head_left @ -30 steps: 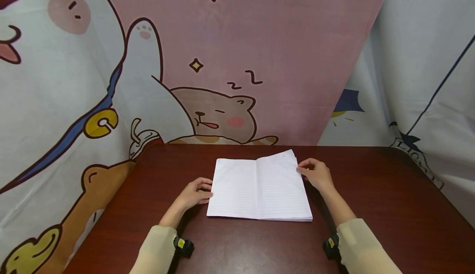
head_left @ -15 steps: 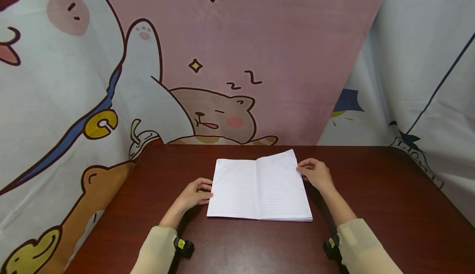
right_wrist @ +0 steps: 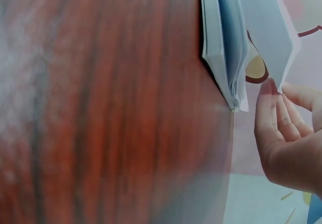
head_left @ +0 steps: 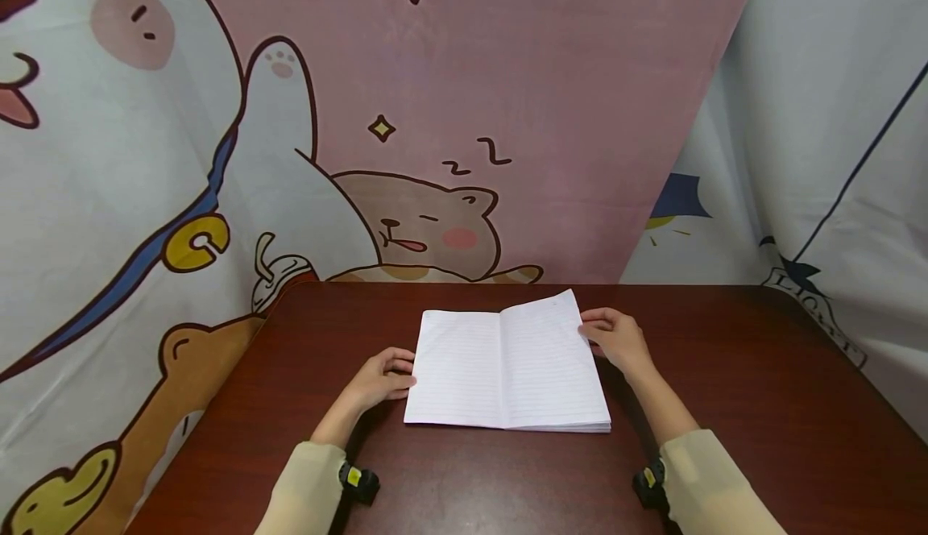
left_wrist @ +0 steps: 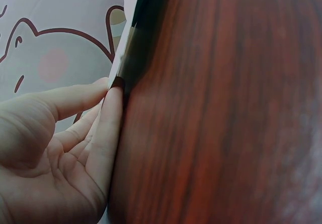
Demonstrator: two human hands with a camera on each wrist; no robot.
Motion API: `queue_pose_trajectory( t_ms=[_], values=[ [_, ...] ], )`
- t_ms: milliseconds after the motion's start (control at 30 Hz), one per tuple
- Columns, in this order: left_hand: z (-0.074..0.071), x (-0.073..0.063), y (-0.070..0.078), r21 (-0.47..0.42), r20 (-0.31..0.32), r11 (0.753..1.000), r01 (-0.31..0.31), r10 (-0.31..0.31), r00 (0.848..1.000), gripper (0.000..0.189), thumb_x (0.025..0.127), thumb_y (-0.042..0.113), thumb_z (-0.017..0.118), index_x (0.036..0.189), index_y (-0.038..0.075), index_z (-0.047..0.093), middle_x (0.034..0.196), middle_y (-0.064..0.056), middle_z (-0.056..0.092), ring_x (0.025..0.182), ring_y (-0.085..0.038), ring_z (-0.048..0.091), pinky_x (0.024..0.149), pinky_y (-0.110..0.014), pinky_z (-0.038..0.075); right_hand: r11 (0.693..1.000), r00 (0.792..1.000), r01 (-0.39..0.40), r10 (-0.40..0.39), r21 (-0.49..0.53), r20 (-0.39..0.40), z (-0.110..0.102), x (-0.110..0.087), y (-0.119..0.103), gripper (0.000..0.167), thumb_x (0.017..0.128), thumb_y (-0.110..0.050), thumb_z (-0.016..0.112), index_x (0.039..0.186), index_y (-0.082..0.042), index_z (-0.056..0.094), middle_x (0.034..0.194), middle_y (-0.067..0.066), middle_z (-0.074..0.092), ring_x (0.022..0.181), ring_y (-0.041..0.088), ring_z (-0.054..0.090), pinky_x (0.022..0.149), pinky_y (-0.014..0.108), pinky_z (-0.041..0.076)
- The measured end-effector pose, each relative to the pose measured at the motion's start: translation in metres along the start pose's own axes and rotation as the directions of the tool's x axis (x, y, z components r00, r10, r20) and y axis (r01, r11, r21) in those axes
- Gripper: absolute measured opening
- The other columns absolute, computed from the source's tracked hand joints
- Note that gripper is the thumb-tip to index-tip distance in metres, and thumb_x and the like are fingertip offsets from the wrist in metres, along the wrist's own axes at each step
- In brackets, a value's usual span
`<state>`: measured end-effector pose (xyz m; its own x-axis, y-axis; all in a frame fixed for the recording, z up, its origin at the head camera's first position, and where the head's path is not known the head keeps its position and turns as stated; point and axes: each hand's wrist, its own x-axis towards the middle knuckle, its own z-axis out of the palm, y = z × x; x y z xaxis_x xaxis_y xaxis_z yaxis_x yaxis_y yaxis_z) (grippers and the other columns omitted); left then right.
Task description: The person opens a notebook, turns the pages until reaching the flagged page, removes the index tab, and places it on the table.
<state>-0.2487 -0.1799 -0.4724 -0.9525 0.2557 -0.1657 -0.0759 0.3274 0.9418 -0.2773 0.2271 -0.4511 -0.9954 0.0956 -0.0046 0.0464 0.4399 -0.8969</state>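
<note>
An open notebook with blank lined white pages lies on the brown table. At its left edge, my left hand pinches the cover and pages between thumb and fingers; the left wrist view shows the thumb on top and a dark cover beneath. My right hand pinches the right page's outer edge near the upper corner. That page stands lifted away from the stack of pages in the right wrist view, with a fingertip behind it.
The wooden table extends around the notebook on all sides. Behind it hangs a cloth printed with cartoon animals. A black wrist camera sits at the left cuff, another camera at the right.
The right page's upper corner has risen very slightly, with the right hand still pinching it. My left hand has stayed in place.
</note>
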Motion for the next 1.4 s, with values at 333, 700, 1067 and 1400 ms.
queue_pose_trajectory(
  t_ms=[333,700,1067,1400],
  values=[
    [0.000,0.001,-0.002,-0.010,-0.001,1.000,-0.009,0.009,1.000,0.044,0.092,0.002,0.066,0.131,-0.010,0.049,0.117,-0.026,0.060,0.087,-0.014,0.066,0.078,-0.034,0.060,1.000,1.000,-0.017,0.017,-0.003,-0.019,0.001,-0.001,-0.003,0.032,0.096,-0.019,0.067,0.118,0.003,0.066,0.107,0.014,0.075,0.082,0.002,0.064,0.079,0.037,0.061],
    [0.000,-0.001,0.000,0.001,0.003,1.000,0.003,-0.003,1.000,0.044,0.094,0.004,0.065,0.133,-0.008,0.049,0.121,-0.027,0.059,0.090,-0.015,0.066,0.081,-0.037,0.060,1.000,0.999,-0.011,0.011,-0.006,-0.046,0.003,-0.001,-0.009,0.029,0.096,-0.021,0.066,0.114,0.002,0.067,0.103,0.012,0.075,0.080,0.004,0.064,0.076,0.036,0.061],
    [0.000,-0.001,0.001,0.013,-0.006,1.000,0.008,-0.008,1.000,0.045,0.094,0.005,0.066,0.133,-0.008,0.049,0.122,-0.027,0.059,0.091,-0.016,0.066,0.082,-0.038,0.060,1.000,0.999,-0.007,0.008,0.020,-0.050,0.004,-0.001,-0.019,0.034,0.097,-0.026,0.064,0.120,-0.001,0.066,0.102,0.010,0.074,0.076,0.003,0.061,0.075,0.037,0.061],
    [0.001,-0.002,0.001,0.011,-0.006,1.000,0.008,-0.008,1.000,0.045,0.094,0.006,0.066,0.133,-0.007,0.049,0.121,-0.026,0.059,0.091,-0.015,0.066,0.082,-0.038,0.060,0.999,0.996,0.022,-0.024,-0.023,-0.088,0.004,-0.002,-0.022,0.028,0.095,-0.024,0.068,0.107,0.001,0.068,0.089,0.007,0.075,0.072,0.009,0.063,0.070,0.036,0.061]
  ],
)
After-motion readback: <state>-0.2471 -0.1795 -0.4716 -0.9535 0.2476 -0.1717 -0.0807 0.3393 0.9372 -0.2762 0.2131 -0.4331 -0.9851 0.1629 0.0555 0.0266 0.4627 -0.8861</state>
